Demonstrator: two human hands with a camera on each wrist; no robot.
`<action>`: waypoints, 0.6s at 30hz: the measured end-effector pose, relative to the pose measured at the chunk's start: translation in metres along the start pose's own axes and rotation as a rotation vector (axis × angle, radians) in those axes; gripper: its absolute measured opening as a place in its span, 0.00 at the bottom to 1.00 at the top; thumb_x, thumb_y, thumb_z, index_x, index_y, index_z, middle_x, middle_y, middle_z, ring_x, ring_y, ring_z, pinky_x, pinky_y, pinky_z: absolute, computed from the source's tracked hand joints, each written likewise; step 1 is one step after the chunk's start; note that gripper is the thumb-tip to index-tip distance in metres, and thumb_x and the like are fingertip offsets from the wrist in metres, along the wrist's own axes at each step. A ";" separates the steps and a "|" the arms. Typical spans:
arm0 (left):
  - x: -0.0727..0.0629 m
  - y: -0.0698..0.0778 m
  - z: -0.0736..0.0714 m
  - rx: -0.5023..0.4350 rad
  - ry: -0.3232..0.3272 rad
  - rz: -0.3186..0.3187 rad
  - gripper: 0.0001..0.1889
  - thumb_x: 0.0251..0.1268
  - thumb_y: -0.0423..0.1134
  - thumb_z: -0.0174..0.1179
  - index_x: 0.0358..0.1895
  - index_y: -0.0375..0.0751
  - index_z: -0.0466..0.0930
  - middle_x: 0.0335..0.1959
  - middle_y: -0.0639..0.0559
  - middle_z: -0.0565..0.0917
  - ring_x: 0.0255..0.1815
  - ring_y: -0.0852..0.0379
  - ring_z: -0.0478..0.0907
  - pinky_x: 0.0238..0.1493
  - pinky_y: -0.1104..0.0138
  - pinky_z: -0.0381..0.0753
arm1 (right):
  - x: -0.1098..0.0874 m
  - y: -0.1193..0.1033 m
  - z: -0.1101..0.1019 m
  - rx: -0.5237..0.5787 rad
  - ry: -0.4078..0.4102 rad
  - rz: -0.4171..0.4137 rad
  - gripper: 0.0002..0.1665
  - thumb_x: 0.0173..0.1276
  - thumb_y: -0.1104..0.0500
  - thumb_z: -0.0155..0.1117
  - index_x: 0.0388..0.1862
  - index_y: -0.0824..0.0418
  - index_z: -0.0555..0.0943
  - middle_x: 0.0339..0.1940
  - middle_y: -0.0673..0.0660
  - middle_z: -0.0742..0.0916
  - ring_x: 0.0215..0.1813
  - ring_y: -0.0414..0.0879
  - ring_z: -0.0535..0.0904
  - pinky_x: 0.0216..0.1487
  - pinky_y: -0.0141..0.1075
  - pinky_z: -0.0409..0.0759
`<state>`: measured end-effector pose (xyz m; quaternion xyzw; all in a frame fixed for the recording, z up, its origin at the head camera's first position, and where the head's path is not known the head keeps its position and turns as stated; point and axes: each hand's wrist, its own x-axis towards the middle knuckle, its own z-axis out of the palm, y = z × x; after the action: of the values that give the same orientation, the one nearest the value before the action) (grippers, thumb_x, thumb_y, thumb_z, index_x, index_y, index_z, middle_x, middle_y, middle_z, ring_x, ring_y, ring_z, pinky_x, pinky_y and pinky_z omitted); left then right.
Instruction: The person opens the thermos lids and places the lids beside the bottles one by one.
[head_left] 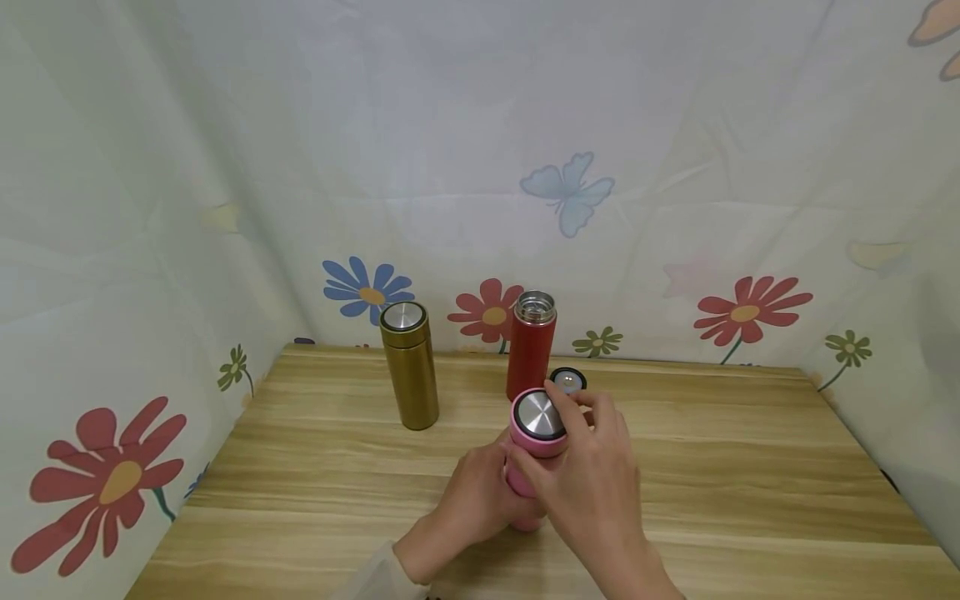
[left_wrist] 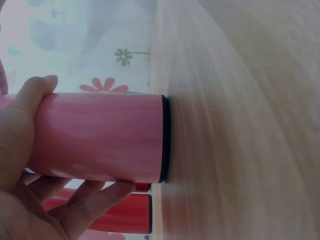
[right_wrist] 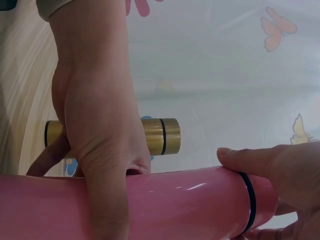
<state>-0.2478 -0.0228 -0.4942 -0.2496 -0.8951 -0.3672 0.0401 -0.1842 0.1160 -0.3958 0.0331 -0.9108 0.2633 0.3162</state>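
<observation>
A pink thermos flask (left_wrist: 100,137) stands upright at the front middle of the wooden table (head_left: 330,500). My left hand (head_left: 474,490) grips its body, with the thumb on one side and the fingers round the other in the left wrist view. Above it, my right hand (head_left: 600,471) holds the thermos's lid (head_left: 540,415), which has a brushed silver top. A black ring parts lid from body in the right wrist view; the lid sits on the body there. In the left wrist view the black base is at the tabletop.
Just behind stands a red thermos (head_left: 529,360) with its mouth uncovered. A round lid (head_left: 570,380) lies beside it, partly behind my right hand. A gold thermos (head_left: 411,375) with its lid on stands to the left. A flowered cloth (head_left: 450,125) hangs behind the table.
</observation>
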 end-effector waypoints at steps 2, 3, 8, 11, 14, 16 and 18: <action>0.000 0.000 0.000 -0.008 -0.004 -0.004 0.39 0.44 0.50 0.80 0.63 0.49 0.75 0.44 0.56 0.90 0.40 0.67 0.84 0.42 0.70 0.83 | 0.000 0.000 0.000 -0.001 -0.003 0.001 0.49 0.46 0.44 0.89 0.67 0.56 0.81 0.54 0.59 0.79 0.50 0.53 0.80 0.41 0.48 0.84; 0.000 0.000 0.000 -0.011 -0.006 -0.005 0.39 0.44 0.51 0.80 0.63 0.49 0.74 0.45 0.56 0.90 0.40 0.67 0.84 0.42 0.70 0.83 | 0.000 0.000 0.000 0.000 -0.004 0.002 0.49 0.46 0.44 0.89 0.67 0.56 0.81 0.54 0.59 0.80 0.50 0.53 0.80 0.41 0.48 0.84; 0.001 -0.001 0.000 -0.016 -0.011 -0.008 0.40 0.44 0.50 0.80 0.64 0.48 0.74 0.45 0.55 0.90 0.40 0.67 0.84 0.43 0.70 0.83 | 0.001 -0.001 -0.001 0.012 -0.012 -0.002 0.49 0.46 0.45 0.89 0.67 0.56 0.81 0.54 0.60 0.79 0.50 0.53 0.79 0.41 0.48 0.83; 0.001 -0.001 0.001 -0.017 -0.013 -0.008 0.41 0.44 0.50 0.80 0.65 0.49 0.73 0.46 0.56 0.89 0.41 0.66 0.84 0.44 0.69 0.83 | 0.001 0.000 -0.001 0.027 -0.016 -0.013 0.49 0.46 0.46 0.89 0.68 0.57 0.81 0.55 0.60 0.79 0.50 0.53 0.78 0.42 0.46 0.83; 0.002 -0.001 0.001 -0.019 -0.014 -0.003 0.41 0.44 0.50 0.80 0.65 0.49 0.73 0.48 0.56 0.89 0.43 0.66 0.84 0.45 0.69 0.84 | 0.001 0.001 -0.001 0.045 -0.019 -0.027 0.48 0.47 0.46 0.89 0.68 0.57 0.81 0.55 0.60 0.80 0.50 0.52 0.78 0.43 0.45 0.82; 0.002 -0.001 0.001 -0.018 -0.015 -0.002 0.41 0.45 0.50 0.80 0.66 0.50 0.72 0.50 0.56 0.89 0.43 0.66 0.84 0.46 0.70 0.84 | 0.002 0.001 -0.001 0.059 -0.025 -0.035 0.48 0.48 0.46 0.89 0.68 0.57 0.81 0.55 0.60 0.80 0.51 0.52 0.78 0.44 0.45 0.81; 0.002 -0.001 0.001 -0.020 -0.018 -0.003 0.42 0.45 0.51 0.80 0.67 0.52 0.71 0.51 0.57 0.89 0.44 0.67 0.84 0.46 0.69 0.83 | 0.002 0.002 -0.002 0.075 -0.035 -0.041 0.48 0.48 0.47 0.88 0.68 0.57 0.81 0.56 0.60 0.80 0.52 0.52 0.78 0.45 0.45 0.81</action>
<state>-0.2500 -0.0218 -0.4953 -0.2517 -0.8922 -0.3740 0.0291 -0.1857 0.1191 -0.3945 0.0683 -0.9048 0.2901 0.3041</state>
